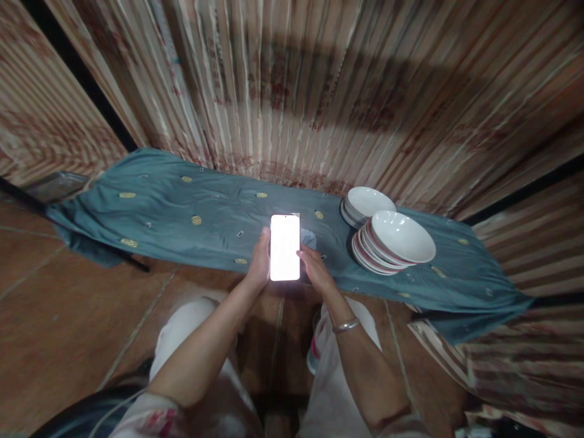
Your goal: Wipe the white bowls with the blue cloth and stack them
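Observation:
A smartphone (285, 248) with a glaring white screen is held upright in front of me, above the near edge of the cloth-covered table. My left hand (260, 258) grips its left side, fingers mostly hidden behind it. On the other side, my right hand (314, 266) holds the phone too, its thumb at the screen's right edge. What the screen shows is washed out. Partly behind the phone and my right hand, a pale bluish-white item (309, 237) lies on the cloth; its kind is unclear.
Right of my hands, a front stack of white bowls (404, 236) with red bands stands before another bowl stack (370, 201). A teal cloth (219, 213) with yellow motifs covers the table. Pleated curtains (283, 91) hang behind; black poles (86, 79) slant at both sides.

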`<state>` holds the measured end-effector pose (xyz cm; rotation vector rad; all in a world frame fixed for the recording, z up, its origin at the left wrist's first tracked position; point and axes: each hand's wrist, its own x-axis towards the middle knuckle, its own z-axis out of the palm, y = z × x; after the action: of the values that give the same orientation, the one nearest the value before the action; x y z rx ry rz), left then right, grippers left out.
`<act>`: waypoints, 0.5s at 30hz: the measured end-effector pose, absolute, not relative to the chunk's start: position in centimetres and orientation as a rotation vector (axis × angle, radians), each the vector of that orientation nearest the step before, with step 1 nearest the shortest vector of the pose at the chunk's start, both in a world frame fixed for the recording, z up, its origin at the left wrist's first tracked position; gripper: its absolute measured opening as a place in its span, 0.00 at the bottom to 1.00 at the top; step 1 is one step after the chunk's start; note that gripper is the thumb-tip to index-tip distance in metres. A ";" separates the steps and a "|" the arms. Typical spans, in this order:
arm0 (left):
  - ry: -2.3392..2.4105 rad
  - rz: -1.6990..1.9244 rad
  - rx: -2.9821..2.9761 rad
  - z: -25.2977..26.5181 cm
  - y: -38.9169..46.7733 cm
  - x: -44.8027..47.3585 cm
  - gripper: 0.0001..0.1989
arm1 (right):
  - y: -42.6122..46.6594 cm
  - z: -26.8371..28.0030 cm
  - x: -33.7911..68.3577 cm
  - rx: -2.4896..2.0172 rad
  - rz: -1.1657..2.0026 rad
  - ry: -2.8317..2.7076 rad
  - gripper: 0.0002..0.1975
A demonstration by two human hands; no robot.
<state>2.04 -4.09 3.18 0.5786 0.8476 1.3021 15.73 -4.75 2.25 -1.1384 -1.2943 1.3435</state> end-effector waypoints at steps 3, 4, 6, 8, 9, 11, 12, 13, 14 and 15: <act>0.856 1.308 0.581 3.1 -4.1 2.0 0.33 | -4.8 2.2 15.8 -1.165 1.339 -1.292 0.14; 0.858 1.315 0.581 3.1 -4.1 2.0 0.33 | -4.8 2.2 15.8 -1.172 1.337 -1.290 0.14; 0.856 1.323 0.580 3.1 -4.1 2.1 0.33 | -4.9 2.2 15.8 -1.174 1.341 -1.292 0.14; 0.850 1.317 0.577 3.1 -4.1 2.1 0.33 | -4.9 2.2 15.8 -1.165 1.350 -1.291 0.13; 0.849 1.313 0.573 3.1 -4.1 2.1 0.33 | -4.9 2.3 15.8 -1.161 1.356 -1.291 0.14; 0.853 1.311 0.563 3.1 -4.1 2.1 0.33 | -4.9 2.3 15.8 -1.160 1.363 -1.286 0.14; 0.856 1.312 0.562 3.1 -4.1 2.1 0.33 | -4.9 2.4 15.7 -1.162 1.362 -1.283 0.14; 0.859 1.312 0.564 3.1 -4.1 2.1 0.33 | -4.9 2.4 15.7 -1.163 1.362 -1.284 0.14; 0.861 1.313 0.569 3.1 -4.1 2.1 0.33 | -4.9 2.5 15.7 -1.162 1.360 -1.288 0.15; 0.862 1.314 0.575 3.1 -4.1 2.1 0.33 | -4.9 2.5 15.7 -1.158 1.359 -1.292 0.15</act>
<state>2.09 -4.08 3.08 0.5745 0.8622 1.3137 15.74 -4.95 2.48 -1.1580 -1.2922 1.3590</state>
